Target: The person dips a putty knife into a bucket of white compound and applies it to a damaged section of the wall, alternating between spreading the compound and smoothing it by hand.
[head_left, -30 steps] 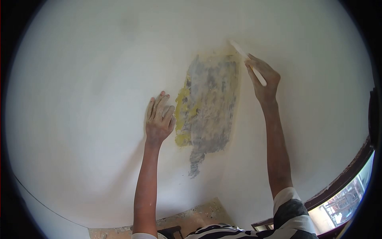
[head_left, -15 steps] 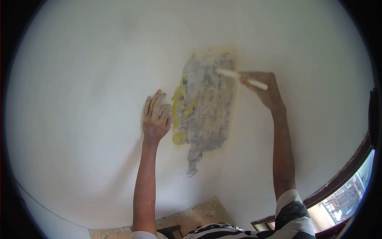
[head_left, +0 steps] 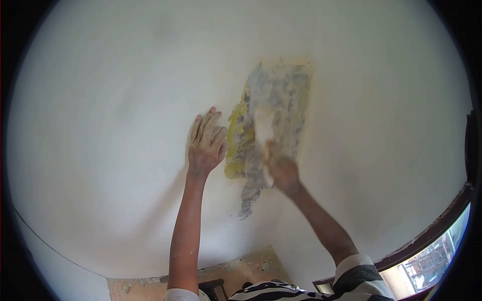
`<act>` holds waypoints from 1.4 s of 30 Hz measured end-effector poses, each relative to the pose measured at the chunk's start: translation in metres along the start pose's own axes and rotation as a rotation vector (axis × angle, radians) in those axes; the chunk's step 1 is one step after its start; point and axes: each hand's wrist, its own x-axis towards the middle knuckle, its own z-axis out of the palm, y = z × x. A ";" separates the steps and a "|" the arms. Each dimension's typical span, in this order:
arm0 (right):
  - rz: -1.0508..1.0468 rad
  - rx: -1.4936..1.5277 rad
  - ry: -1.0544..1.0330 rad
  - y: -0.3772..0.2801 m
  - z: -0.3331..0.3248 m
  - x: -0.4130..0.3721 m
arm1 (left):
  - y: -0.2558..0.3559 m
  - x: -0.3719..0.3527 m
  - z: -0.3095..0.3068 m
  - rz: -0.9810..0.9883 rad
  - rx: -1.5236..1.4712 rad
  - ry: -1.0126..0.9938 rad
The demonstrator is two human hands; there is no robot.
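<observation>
A rough grey and yellow patch [head_left: 290, 108] shows on the white wall [head_left: 125, 125]. My left hand [head_left: 207, 143] lies against the wall just left of the patch, its fingers stretched upward and slightly apart, holding nothing. Over the lower part of the patch, my right hand [head_left: 282, 170] is closed around a flat, white hand tool [head_left: 264, 125], smeared by motion. Its broad pale end points up across the middle of the patch, and I cannot tell its exact kind. Dust whitens the fingers of my left hand.
Below lies a speckled tan floor [head_left: 246, 268] with a dark object [head_left: 215, 288] near my body. At the lower right a dark-framed window [head_left: 427, 261] lets in light. A dark line [head_left: 55, 251] crosses the wall's lower left.
My right hand has swung down and left from the patch's upper right edge to its lower middle, still gripping the white tool. My left hand stays against the wall; the view has shifted slightly.
</observation>
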 end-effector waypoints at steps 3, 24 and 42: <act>-0.096 0.008 -0.032 -0.041 0.015 -0.051 | 0.000 0.001 -0.001 0.002 -0.005 -0.010; -0.065 0.093 -0.038 -0.007 -0.024 0.031 | -0.001 0.001 -0.003 0.023 -0.019 0.001; -0.073 0.273 -0.072 0.039 -0.088 0.187 | -0.003 -0.002 0.005 0.042 0.009 0.036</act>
